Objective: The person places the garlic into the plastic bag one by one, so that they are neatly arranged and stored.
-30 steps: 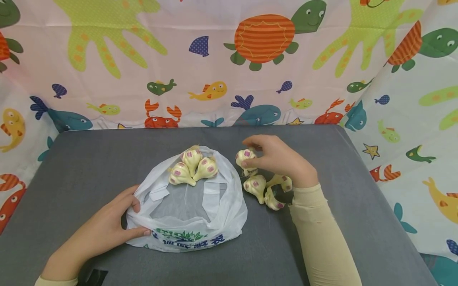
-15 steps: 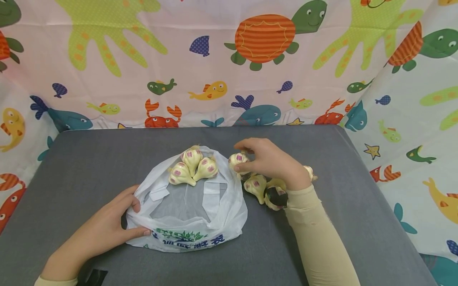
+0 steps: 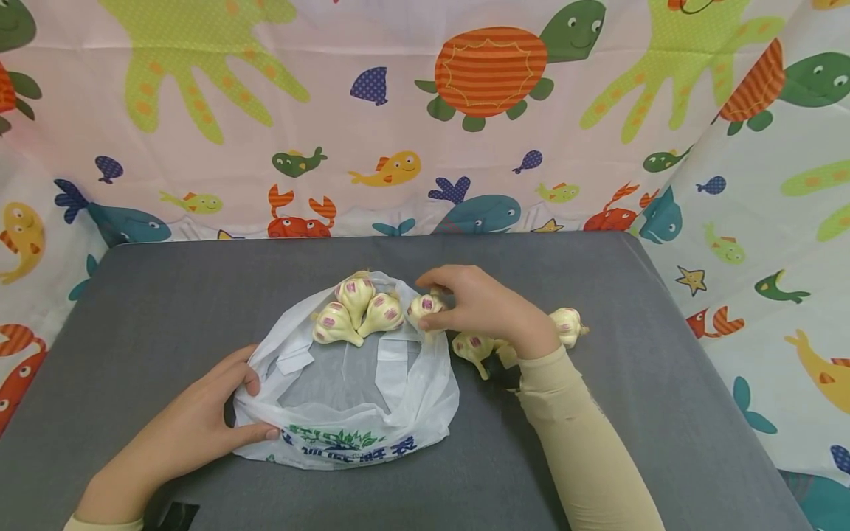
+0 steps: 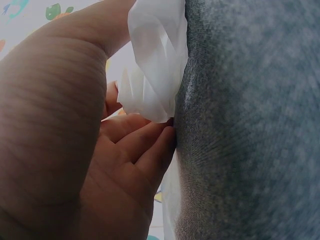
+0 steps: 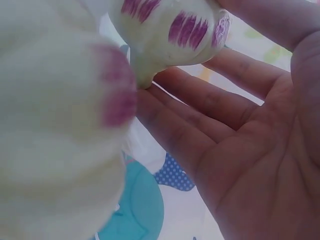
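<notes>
A white plastic bag (image 3: 428, 413) with green and blue print lies spread on the grey table, its mouth facing up. My left hand (image 3: 189, 413) grips its left rim, and the left wrist view shows the bag's film (image 4: 157, 60) between thumb and fingers. Three garlic bulbs (image 3: 356, 295) with purple marks sit together at the bag's far side. Over the bag's right rim, my right hand (image 3: 488, 310) holds another garlic bulb (image 3: 425, 307) between thumb and fingers. In the right wrist view that bulb (image 5: 170, 25) hangs at the fingers, and a blurred bulb fills the left.
More garlic bulbs (image 3: 473, 349) lie right of the bag, partly hidden under my right forearm. One bulb (image 3: 567, 326) lies farther right. A black object (image 3: 179, 515) shows by my left wrist. A sea-animal print curtain (image 3: 398, 110) stands behind the grey table (image 3: 664, 413).
My right hand has carried a garlic bulb leftward from the pile to the bag's right rim. A bulb behind the right wrist has come into view. The left hand and bag stay put.
</notes>
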Available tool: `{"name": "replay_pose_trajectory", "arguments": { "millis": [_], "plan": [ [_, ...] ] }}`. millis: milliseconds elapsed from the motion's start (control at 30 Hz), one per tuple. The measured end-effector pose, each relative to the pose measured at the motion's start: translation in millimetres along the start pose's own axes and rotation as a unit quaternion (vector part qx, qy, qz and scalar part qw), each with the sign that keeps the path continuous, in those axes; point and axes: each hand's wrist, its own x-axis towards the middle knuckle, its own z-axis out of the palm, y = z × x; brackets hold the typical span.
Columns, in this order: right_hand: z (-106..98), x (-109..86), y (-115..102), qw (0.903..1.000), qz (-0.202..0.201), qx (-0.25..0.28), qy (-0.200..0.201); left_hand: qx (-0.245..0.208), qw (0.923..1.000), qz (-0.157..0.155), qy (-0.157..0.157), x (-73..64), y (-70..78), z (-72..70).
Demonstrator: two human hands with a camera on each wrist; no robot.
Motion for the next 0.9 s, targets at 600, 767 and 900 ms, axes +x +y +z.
{"name": "replay_pose_trajectory", "arguments": {
  "millis": [600,767,900],
  "plan": [
    [14.7,7.8,-6.9,0.9991,-0.033,-0.014,-0.021,0.004,1.0000,0.005,0.004,-0.9,-1.0,0.5],
    [17.9,10.1,-7.4,0.9988,-0.039,-0.013,-0.027,0.003,0.9999,0.011,0.006,-0.6,-2.0,0.6],
    [20.4,11.4,-9.3,0.9985,-0.039,-0.012,-0.035,-0.005,1.0000,0.007,-0.001,-0.2,-1.7,0.2]
  ]
}}
